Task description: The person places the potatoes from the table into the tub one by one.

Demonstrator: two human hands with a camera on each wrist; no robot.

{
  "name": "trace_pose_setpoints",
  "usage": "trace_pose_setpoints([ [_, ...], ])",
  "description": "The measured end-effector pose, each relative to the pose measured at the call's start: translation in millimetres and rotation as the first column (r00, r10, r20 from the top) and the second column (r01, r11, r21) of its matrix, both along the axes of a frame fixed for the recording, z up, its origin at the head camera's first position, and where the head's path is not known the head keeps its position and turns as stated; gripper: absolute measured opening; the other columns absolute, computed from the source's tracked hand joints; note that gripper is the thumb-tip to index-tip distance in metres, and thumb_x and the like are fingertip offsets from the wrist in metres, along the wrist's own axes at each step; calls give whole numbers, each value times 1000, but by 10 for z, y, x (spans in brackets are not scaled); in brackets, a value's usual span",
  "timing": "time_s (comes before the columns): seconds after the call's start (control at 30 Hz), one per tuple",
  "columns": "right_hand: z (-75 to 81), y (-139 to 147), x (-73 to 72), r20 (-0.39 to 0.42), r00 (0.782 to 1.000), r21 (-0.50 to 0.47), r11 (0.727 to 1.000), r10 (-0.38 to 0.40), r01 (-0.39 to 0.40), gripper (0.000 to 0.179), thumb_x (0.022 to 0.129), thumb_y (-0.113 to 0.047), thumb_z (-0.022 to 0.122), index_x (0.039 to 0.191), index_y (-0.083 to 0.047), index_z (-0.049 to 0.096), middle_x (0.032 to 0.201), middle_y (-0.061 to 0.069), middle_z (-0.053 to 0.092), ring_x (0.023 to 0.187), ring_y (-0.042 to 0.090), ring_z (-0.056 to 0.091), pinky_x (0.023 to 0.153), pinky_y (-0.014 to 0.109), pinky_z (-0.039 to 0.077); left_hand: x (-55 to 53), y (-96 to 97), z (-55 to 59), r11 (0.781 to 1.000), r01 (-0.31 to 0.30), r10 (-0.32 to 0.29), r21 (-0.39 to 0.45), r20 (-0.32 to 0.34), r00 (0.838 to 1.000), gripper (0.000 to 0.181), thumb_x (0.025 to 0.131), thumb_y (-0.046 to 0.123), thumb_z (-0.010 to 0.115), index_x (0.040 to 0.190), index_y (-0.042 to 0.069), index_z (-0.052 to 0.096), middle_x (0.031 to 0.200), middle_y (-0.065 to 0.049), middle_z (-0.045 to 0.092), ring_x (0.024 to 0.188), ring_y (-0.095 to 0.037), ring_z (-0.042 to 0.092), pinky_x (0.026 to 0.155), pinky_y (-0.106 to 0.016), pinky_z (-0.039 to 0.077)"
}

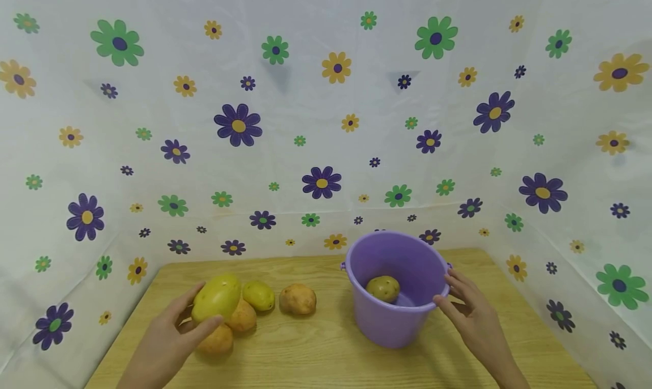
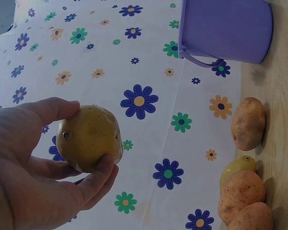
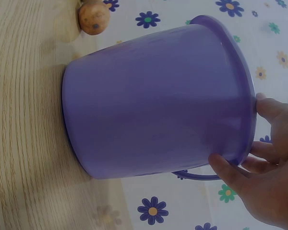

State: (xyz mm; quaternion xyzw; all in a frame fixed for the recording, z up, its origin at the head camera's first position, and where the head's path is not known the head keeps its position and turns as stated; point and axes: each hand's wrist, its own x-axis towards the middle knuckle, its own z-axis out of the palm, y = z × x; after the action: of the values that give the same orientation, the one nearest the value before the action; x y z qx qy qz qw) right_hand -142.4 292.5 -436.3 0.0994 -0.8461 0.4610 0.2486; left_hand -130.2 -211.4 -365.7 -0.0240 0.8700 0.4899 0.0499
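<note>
In my left hand [image 1: 170, 332] I hold a yellow-green potato [image 2: 90, 138], fingers and thumb curved around it. It is raised above the table, and small dark spots dot its skin. Under it in the head view lie brown potatoes [image 1: 216, 340] and a smaller yellow-green potato [image 1: 258, 296]. My right hand [image 1: 476, 318] holds the rim of a purple bucket [image 1: 391, 328], thumb and fingers spread along its right side. The bucket stands upright on the table. Inside it rests a greenish potato [image 1: 383, 289].
Another brown potato [image 1: 297, 299] lies between the pile and the bucket on the wooden table [image 1: 305, 360]. A white flower-print sheet [image 1: 300, 117] hangs along the back and both sides. The bucket's handle [image 3: 199, 176] hangs down by its rim.
</note>
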Motion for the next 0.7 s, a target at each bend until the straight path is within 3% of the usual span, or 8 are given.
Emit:
trace_pose_setpoints([
  [0.23,10,5,-1,-2,1000,5,1000,0,0,52,98,-9,73,142,11,54,153,26,45,115,-7,58,84,15,56,-12,26,16,1000,-9,9,-14,7,1000,96,96,49,71,165,8,20,162,-31,26,137,-48,48,94,-38,58],
  [0.5,14,10,-3,-23,1000,-18,1000,18,-18,52,95,-3,74,141,12,54,152,28,45,115,-9,57,84,15,56,-44,155,35,1000,-1,1,8,-34,999,94,94,48,75,163,7,26,160,-28,33,132,-43,55,94,-33,58],
  [0.7,18,13,6,-7,1000,0,1000,7,-7,51,97,-6,73,141,11,54,152,26,46,116,-9,57,85,15,56,-66,273,34,999,9,-7,32,-64,998,90,93,45,77,161,7,32,157,-28,40,129,-41,58,92,-34,59],
])
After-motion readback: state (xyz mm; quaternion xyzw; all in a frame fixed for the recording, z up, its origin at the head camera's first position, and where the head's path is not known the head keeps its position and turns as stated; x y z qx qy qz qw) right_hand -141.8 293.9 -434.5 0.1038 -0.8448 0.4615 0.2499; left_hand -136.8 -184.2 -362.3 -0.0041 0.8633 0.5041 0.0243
